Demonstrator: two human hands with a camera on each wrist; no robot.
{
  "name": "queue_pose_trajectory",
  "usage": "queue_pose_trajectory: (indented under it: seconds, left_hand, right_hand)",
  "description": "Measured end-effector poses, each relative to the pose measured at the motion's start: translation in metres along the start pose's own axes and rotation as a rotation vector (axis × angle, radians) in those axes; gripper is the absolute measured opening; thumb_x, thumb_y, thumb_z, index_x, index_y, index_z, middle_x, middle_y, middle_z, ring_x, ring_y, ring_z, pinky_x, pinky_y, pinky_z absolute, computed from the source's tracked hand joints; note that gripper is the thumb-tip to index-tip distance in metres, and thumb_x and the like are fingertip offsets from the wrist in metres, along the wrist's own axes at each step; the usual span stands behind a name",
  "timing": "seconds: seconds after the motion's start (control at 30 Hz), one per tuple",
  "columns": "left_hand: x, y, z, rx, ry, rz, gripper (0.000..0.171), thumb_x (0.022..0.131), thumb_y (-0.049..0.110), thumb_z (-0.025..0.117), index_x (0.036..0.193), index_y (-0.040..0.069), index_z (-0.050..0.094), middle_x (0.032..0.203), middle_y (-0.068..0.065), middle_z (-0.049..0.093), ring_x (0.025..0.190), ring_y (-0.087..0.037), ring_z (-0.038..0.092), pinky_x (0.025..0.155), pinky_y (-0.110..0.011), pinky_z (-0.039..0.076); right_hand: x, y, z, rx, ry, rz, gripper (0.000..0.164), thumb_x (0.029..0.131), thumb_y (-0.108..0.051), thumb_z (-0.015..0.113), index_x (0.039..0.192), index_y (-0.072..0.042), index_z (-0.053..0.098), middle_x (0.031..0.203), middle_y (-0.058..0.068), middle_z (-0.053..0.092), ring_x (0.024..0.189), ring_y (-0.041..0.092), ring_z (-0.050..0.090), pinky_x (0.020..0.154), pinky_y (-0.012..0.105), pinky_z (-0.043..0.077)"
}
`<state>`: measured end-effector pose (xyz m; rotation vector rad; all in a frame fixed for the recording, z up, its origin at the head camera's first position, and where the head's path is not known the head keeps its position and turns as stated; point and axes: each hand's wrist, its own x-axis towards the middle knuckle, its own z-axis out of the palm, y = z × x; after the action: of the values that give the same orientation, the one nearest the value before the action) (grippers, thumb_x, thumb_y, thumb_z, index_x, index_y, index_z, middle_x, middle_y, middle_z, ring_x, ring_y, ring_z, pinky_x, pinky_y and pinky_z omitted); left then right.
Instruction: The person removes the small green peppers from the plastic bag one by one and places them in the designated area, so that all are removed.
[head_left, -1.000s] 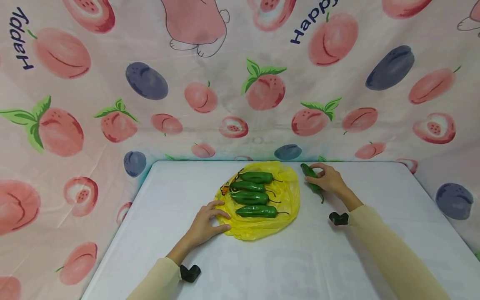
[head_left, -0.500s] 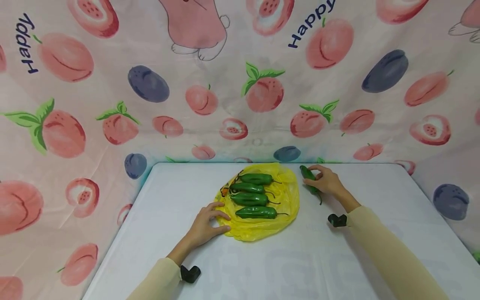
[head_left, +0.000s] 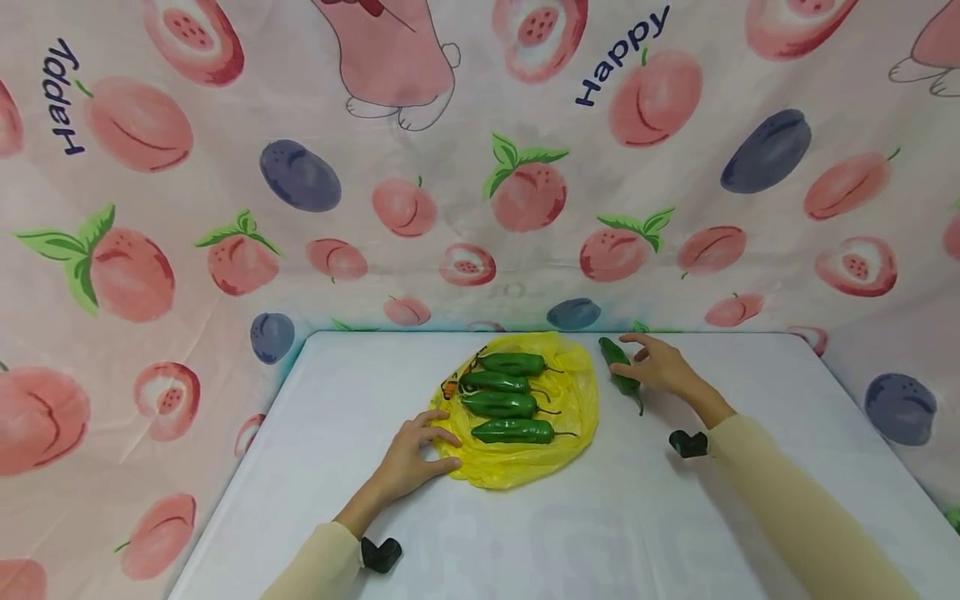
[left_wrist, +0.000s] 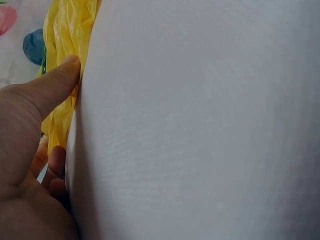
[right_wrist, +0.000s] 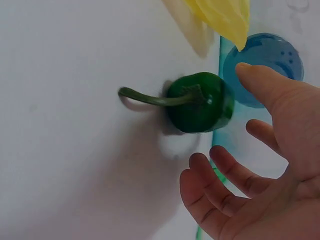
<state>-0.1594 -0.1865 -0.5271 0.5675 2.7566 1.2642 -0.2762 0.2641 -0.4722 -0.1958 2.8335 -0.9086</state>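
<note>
- The white table [head_left: 570, 533] bore a yellow bag [head_left: 576, 387] near its far edge.
- Your left hand [head_left: 408, 454], fingers spread, touched the bag's left side.
- Your right hand [head_left: 658, 365], the nearer, gripped nothing, thumb and fingers parted about the lone green pepper [right_wrist: 200, 117].
- That pepper lay right of the bag, slanting, tip toward the far edge, stem [right_wrist: 147, 100] toward the near.

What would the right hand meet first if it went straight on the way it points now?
Most likely the single green pepper beside the yellow bag, since the right hand points toward it. Depth is unclear, so the hand might pass above.
</note>
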Motion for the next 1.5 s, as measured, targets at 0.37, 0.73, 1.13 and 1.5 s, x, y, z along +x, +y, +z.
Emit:
queue_pose_trajectory:
  seconds: [0.37, 0.73, 1.13, 1.5]
  left_hand:
    - [-0.002, -0.001, -0.001, 0.004, 0.004, -0.004, 0.019, 0.086, 0.032, 0.085, 0.103, 0.028, 0.078, 0.148, -0.006, 0.053, 0.134, -0.038, 0.045, 0.110, -0.063, 0.033]
    - [-0.002, -0.003, 0.001, 0.013, 0.006, -0.010, 0.019, 0.086, 0.033, 0.085, 0.103, 0.029, 0.078, 0.148, -0.005, 0.053, 0.133, -0.037, 0.045, 0.110, -0.062, 0.034]
    - [-0.002, -0.004, 0.000, 0.019, 0.015, 0.009, 0.019, 0.086, 0.030, 0.085, 0.103, 0.027, 0.078, 0.148, -0.007, 0.053, 0.134, -0.038, 0.045, 0.110, -0.063, 0.033]
    - [0.000, 0.001, 0.001, 0.020, 0.006, -0.011, 0.019, 0.086, 0.031, 0.085, 0.103, 0.028, 0.078, 0.149, -0.007, 0.052, 0.134, -0.037, 0.045, 0.110, -0.063, 0.033]
  right_hand:
    - [-0.011, -0.005, -0.015, -0.039, 0.004, -0.144, 0.072, 0.095, -0.041, 0.073, 0.151, -0.006, 0.044, 0.130, 0.033, 0.057, 0.105, 0.044, 0.063, 0.086, 0.060, 0.053]
    - [-0.022, -0.008, -0.018, -0.038, 0.079, -0.258, 0.068, 0.095, -0.032, 0.075, 0.150, -0.004, 0.045, 0.129, 0.033, 0.056, 0.103, 0.046, 0.066, 0.084, 0.059, 0.055]
    - [-0.031, -0.006, -0.021, -0.029, 0.134, -0.334, 0.064, 0.093, -0.026, 0.078, 0.147, -0.006, 0.050, 0.127, 0.028, 0.059, 0.098, 0.042, 0.066, 0.080, 0.057, 0.056]
    - [-0.036, -0.008, -0.027, -0.031, 0.113, -0.332, 0.065, 0.094, -0.025, 0.077, 0.149, -0.006, 0.048, 0.128, 0.026, 0.058, 0.102, 0.041, 0.065, 0.079, 0.055, 0.058]
